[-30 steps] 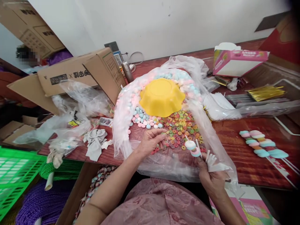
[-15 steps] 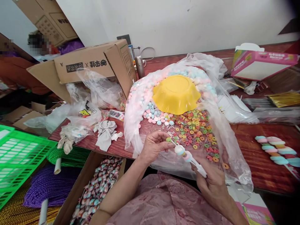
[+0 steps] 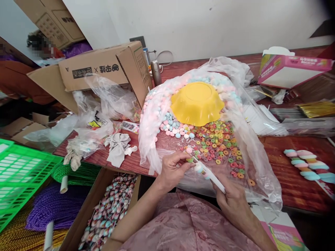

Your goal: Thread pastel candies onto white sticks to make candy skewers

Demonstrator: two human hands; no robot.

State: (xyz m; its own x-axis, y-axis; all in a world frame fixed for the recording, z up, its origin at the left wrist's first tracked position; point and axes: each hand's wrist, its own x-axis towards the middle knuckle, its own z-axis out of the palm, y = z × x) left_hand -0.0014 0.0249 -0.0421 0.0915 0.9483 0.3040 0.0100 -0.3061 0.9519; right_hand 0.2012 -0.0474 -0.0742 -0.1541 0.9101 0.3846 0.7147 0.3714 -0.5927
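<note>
My right hand (image 3: 232, 195) is closed around white sticks (image 3: 216, 181), which slant up and left over the near edge of the plastic sheet. Blue and white marshmallows (image 3: 200, 169) are threaded beside them, partly hidden. At the stick tips my left hand (image 3: 170, 170) pinches a green ring candy (image 3: 190, 160) between thumb and fingers. A pink marshmallow (image 3: 188, 150) shows just above those fingertips. Beyond both hands lie loose ring candies (image 3: 216, 139) in red, orange, yellow and green, and pink and blue marshmallows (image 3: 172, 127).
A yellow wavy-edged bowl (image 3: 200, 103) sits upside down among the sweets on the clear plastic sheet (image 3: 258, 164). Finished marshmallow skewers (image 3: 309, 164) lie right. A cardboard box (image 3: 104, 69) stands left, with a green basket (image 3: 26, 184) lower left. Another person (image 3: 23, 83) is far left.
The white sticks have swung up so their tips reach the left fingertips, now covering part of the threaded marshmallows. A pink marshmallow now shows above the green ring candy.
</note>
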